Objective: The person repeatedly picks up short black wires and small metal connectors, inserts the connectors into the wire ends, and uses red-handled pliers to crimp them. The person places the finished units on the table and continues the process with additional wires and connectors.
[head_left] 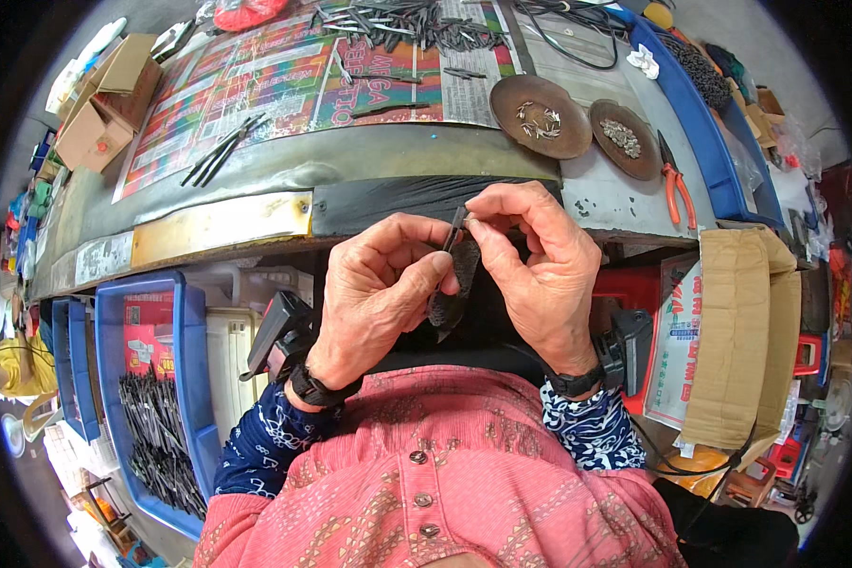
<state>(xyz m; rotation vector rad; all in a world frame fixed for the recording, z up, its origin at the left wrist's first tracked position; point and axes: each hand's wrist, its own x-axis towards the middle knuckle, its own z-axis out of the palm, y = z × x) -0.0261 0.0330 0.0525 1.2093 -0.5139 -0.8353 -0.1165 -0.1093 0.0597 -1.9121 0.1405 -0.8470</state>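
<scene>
My left hand (pixel 379 284) pinches a thin black strip (pixel 456 229) between thumb and fingers, near the front edge of the worktable. The strip stands roughly upright, with its upper end showing above the thumb. My right hand (pixel 538 260) has thumb and forefinger pressed together right beside that upper end. Whatever lies between those right fingertips is too small to make out. Below the fingers a dark, rough-textured piece (pixel 452 293) hangs down; whether it joins the strip is hidden. Black straps with dark devices sit on both wrists.
Two brown dishes (pixel 509 106) (pixel 640 167) hold small silvery pieces. Orange-handled pliers (pixel 674 185) lie at right. Loose black strips (pixel 222 151) and a pile (pixel 402 26) lie on printed sheeting. A blue crate (pixel 192 379) of black strips stands at left, a cardboard box (pixel 740 331) at right.
</scene>
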